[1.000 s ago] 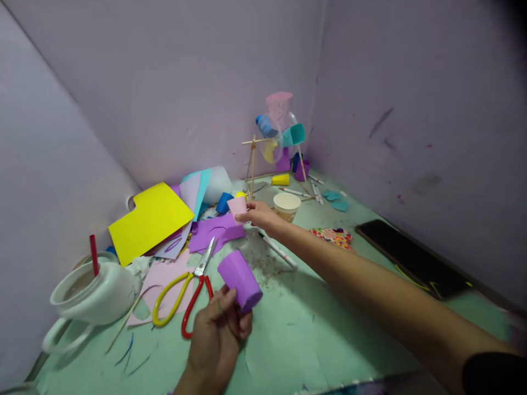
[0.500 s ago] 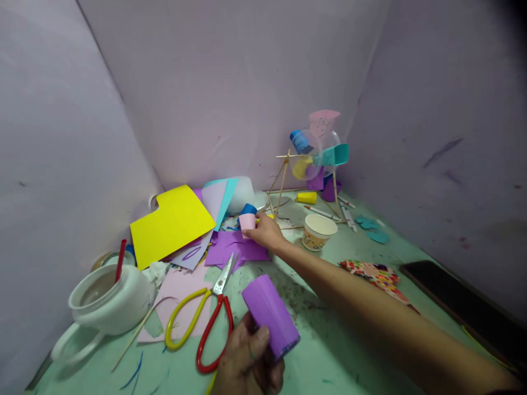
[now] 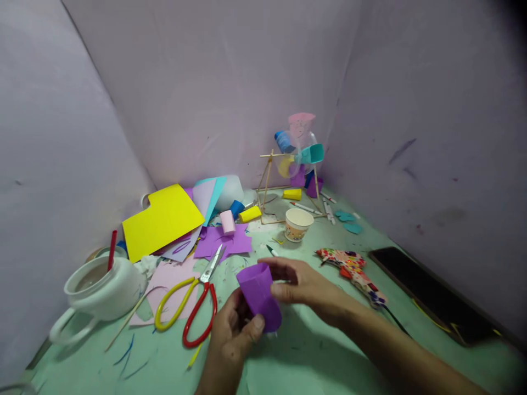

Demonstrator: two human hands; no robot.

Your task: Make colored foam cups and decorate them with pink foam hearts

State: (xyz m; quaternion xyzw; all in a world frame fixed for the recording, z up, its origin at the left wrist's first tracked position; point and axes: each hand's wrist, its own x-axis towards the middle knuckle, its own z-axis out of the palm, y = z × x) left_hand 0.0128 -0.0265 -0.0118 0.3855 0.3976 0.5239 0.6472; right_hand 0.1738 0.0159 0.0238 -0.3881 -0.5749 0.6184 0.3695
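My left hand (image 3: 230,343) grips a small purple paper cup (image 3: 260,299) from its lower left, the thumb lying across its front. My right hand (image 3: 307,288) pinches the same cup at its upper right, thumb outside near the rim. The cup is tilted, with its opening up and to the left. Just left of my left hand lie scissors (image 3: 203,288) with one yellow and one red handle. Beyond the hands, a pink paper cup (image 3: 227,223) stands on purple paper scraps (image 3: 203,249), beside blue (image 3: 236,209) and yellow (image 3: 250,214) paper cups lying down.
A stick frame (image 3: 267,175) at the back carries a clear wheel with coloured paper cups. A printed paper cup (image 3: 299,226), a patterned glue gun (image 3: 349,269) and a black phone-like slab (image 3: 428,293) are to the right. Leftward are a white pot (image 3: 111,291) and yellow sheet (image 3: 162,222).
My right hand has come back from the pink cup, leaving it standing, and now holds the purple cup with my left. The view has shifted rightward.
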